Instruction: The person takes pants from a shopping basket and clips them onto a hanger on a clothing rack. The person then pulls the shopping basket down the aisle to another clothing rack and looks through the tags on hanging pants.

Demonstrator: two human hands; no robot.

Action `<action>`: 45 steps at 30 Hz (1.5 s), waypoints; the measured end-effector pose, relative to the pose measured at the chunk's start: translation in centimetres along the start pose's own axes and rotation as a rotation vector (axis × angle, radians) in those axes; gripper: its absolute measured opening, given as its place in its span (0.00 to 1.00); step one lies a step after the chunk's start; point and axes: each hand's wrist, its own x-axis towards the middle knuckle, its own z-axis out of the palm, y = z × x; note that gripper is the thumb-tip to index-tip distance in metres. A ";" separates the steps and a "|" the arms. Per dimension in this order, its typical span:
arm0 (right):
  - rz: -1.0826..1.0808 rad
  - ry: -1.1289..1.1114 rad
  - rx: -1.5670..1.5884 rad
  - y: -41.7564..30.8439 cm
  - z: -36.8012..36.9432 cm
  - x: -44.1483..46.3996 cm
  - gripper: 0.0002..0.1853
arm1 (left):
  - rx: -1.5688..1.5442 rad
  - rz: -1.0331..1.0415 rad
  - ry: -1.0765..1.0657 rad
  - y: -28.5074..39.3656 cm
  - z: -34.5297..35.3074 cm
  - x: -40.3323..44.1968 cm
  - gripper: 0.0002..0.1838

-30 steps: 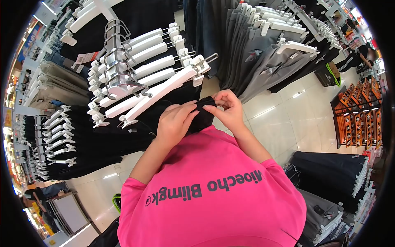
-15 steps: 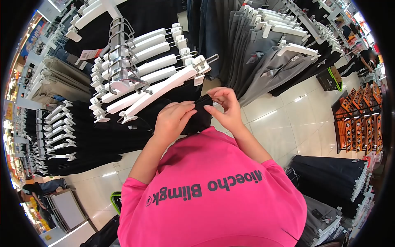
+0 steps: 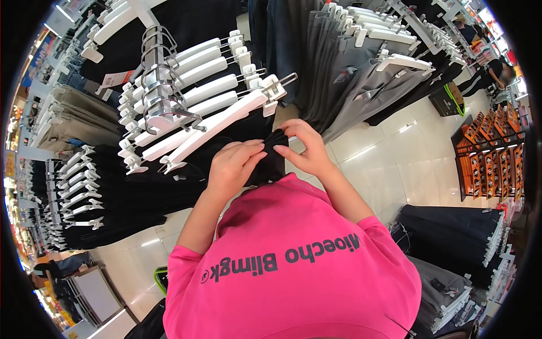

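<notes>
My left hand (image 3: 230, 167) pinches one side of a black garment (image 3: 273, 161) in front of my pink shirt (image 3: 293, 271). On its other side, my right hand (image 3: 307, 148) grips the bunched top edge between thumb and fingers. The fabric is gathered into small folds between the two hands; its lower part is hidden by my shirt and left hand, so its exact kind cannot be made out. Just beyond my hands, white clip hangers (image 3: 220, 125) hang in a row on a metal rack arm (image 3: 155, 85), with dark clothing below them.
Grey trousers (image 3: 361, 85) hang at the upper right. Black clothes on white hangers (image 3: 82, 186) are at the left. An orange-stocked display rack (image 3: 491, 158) and a black basket with green trim (image 3: 449, 100) stand on the right. Another person (image 3: 497, 73) is at the far right.
My fingers have shifted slightly on the black garment, and its top edge now shows more gathered folds. Both hands keep hold of it. The view has moved a little.
</notes>
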 end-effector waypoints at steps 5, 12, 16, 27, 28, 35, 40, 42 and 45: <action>-0.064 -0.042 -0.044 -0.1 0.0 0.3 0.11 | -0.025 0.038 0.017 -0.4 -0.1 0.1 0.10; -0.054 0.070 0.008 0.6 0.9 0.2 0.10 | -0.077 -0.028 0.037 -0.7 0.1 0.1 0.10; 0.098 0.167 0.198 1.0 1.9 -0.1 0.10 | -0.147 -0.118 0.063 -0.7 0.1 0.0 0.08; 0.357 0.174 0.648 1.8 2.2 0.2 0.31 | -0.123 -0.121 0.017 -1.9 0.0 0.5 0.09; 0.365 0.141 0.599 1.9 2.2 0.2 0.34 | -0.115 -0.115 -0.011 -1.8 -0.1 0.6 0.09; 0.350 -0.035 0.502 1.0 0.8 0.9 0.30 | -0.091 -0.065 -0.105 -2.0 -0.7 1.0 0.10; 0.317 0.085 0.481 0.8 1.6 1.1 0.23 | 0.050 -0.149 -0.132 -0.4 -1.1 2.2 0.15; 0.329 0.088 0.507 0.7 1.5 1.4 0.22 | 0.170 -0.212 -0.152 -0.1 -1.0 2.4 0.19; 0.378 0.076 0.553 0.3 1.1 1.7 0.22 | 0.132 -0.297 -0.178 0.5 -0.8 2.2 0.19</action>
